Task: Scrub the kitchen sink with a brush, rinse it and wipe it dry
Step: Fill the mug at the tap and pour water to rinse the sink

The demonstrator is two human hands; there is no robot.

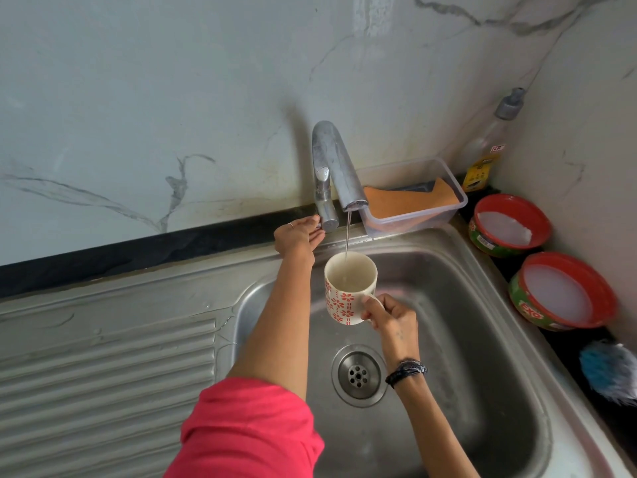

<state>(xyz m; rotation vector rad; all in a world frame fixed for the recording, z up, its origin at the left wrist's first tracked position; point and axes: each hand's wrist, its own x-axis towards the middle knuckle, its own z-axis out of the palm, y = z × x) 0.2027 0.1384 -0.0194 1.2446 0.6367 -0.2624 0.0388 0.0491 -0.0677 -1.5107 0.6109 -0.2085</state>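
A steel sink (482, 322) with a round drain (358, 374) fills the lower right. My right hand (389, 317) grips the handle of a white mug (348, 288) with red flower print, held upright under the chrome tap (336, 167). A thin stream of water (347, 232) runs from the spout into the mug. My left hand (300, 236) reaches to the tap's base, fingers curled on the tap lever (325, 224). A blue and white brush (610, 370) lies on the counter at the right edge.
A ribbed steel draining board (103, 367) lies to the left. Behind the sink stands a clear plastic box (413, 198) with an orange cloth (406, 201). A bottle (489, 146) and two red-rimmed soap tubs (506, 225) (562, 291) line the right counter. Marble wall behind.
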